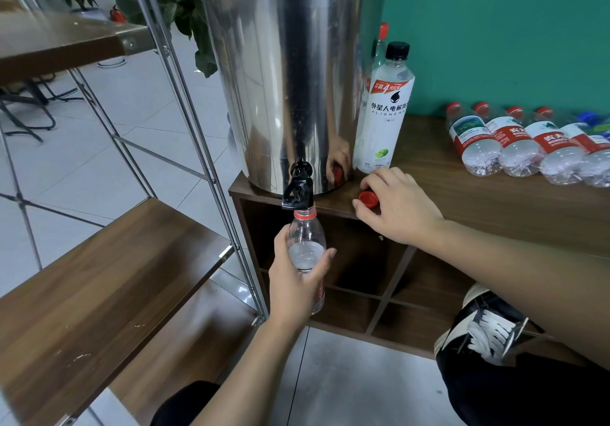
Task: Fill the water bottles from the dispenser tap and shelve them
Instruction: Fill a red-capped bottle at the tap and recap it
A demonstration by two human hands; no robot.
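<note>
Cabinet top [495, 194]: R hand [401, 207] pinches cap [368, 199]; L hand [297, 280] grips bottle [306, 247] (under tap [297, 191]).

Left hand [298, 280] curled (thumb forward), right hand [396, 207] pinching, fingertips down.

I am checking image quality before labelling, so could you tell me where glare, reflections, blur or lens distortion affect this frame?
Head view: the steel dispenser shows bright vertical glare streaks and mirrors the right hand and red cap; wide-angle distortion bows the shelf posts; the lying bottles at the right edge look soft; the bottle in the left hand under the tap is sharp.
</note>
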